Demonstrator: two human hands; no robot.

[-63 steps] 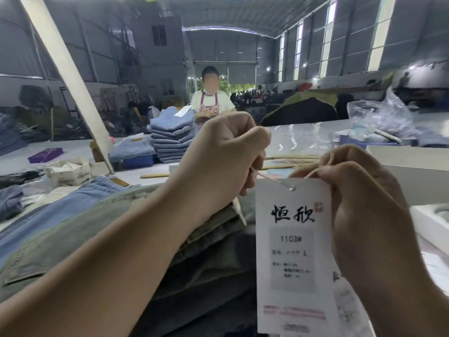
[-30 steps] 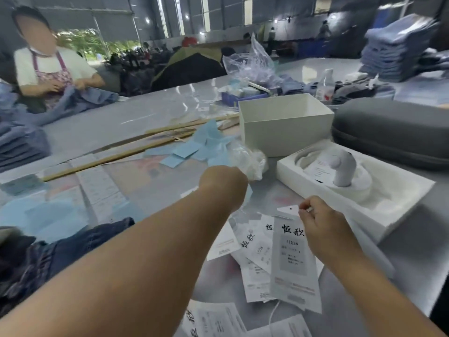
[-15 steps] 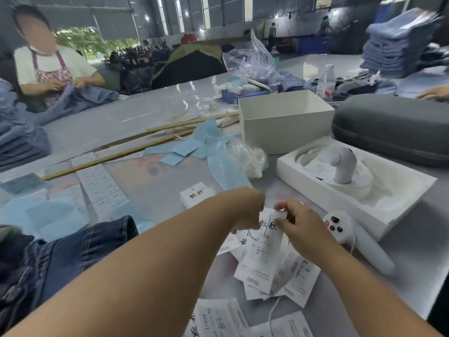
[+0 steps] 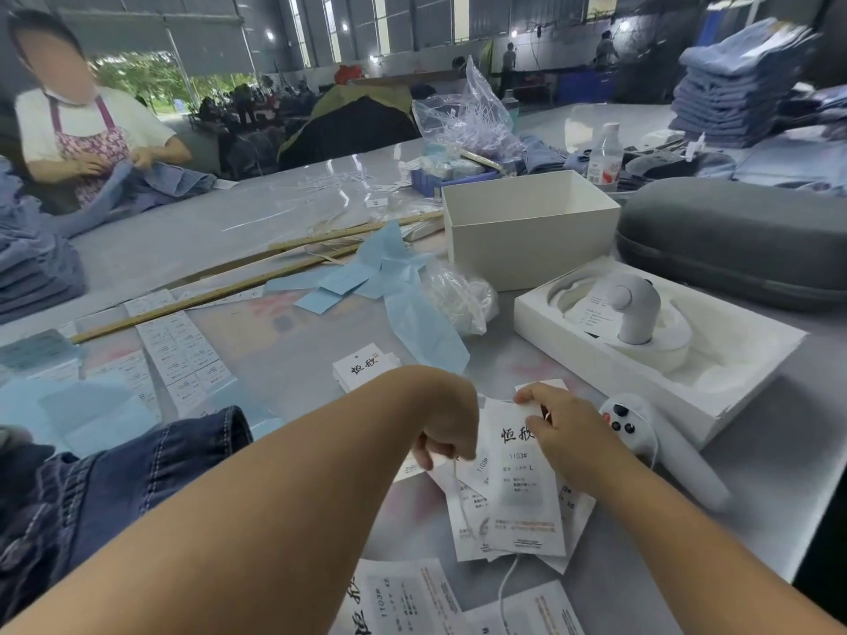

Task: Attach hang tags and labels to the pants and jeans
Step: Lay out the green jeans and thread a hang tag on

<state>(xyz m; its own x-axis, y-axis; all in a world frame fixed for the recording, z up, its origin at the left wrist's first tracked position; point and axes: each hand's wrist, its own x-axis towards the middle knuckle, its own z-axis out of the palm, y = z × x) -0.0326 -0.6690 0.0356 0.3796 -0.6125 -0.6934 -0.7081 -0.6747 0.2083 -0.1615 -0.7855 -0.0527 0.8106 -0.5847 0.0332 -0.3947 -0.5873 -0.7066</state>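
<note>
Pinching a hang tag (image 4: 520,478), the right hand (image 4: 561,433) works beside the curled left hand (image 4: 447,428) gripping string; a white box (image 4: 527,240) stands open, and a foam tray (image 4: 715,359) cradles a white device (image 4: 635,309).

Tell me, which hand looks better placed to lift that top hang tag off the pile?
Probably the right hand: its fingers already pinch the top hang tag at its upper edge. The left hand pinches a string beside it.
</note>
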